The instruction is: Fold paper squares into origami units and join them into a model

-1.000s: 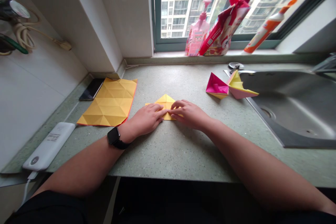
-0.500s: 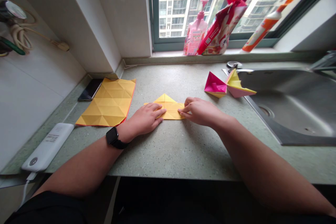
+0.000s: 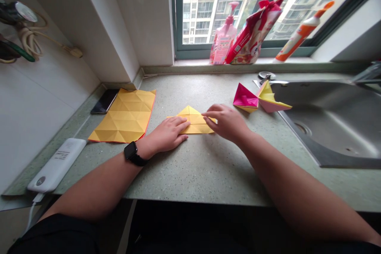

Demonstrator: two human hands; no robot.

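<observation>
A folded yellow paper (image 3: 195, 128) lies on the counter, with a triangular peak at its far edge and creased flaps along the near strip. My left hand (image 3: 169, 129) rests flat on its left part, fingers stretched over it, a black watch on the wrist. Bent fingers of my right hand (image 3: 224, 121) meet at the paper's upper right edge, where the peak slopes into the strip. Part of the paper's right end is hidden under that hand. Left of my hands lies a stack of creased yellow sheets (image 3: 125, 115) with red edges.
A pink folded paper piece (image 3: 245, 97) and a yellow-pink one (image 3: 272, 99) stand beside the steel sink (image 3: 300, 143). A phone (image 3: 104, 101) and a white power bank (image 3: 58, 164) lie left. A pump bottle (image 3: 223, 43), red bag (image 3: 256, 33) and orange-white bottle (image 3: 300, 33) line the windowsill.
My right hand's fingertips have moved from the paper's lower right strip up toward its far edge. My left hand stays on the paper. The whole view has shifted slightly.
</observation>
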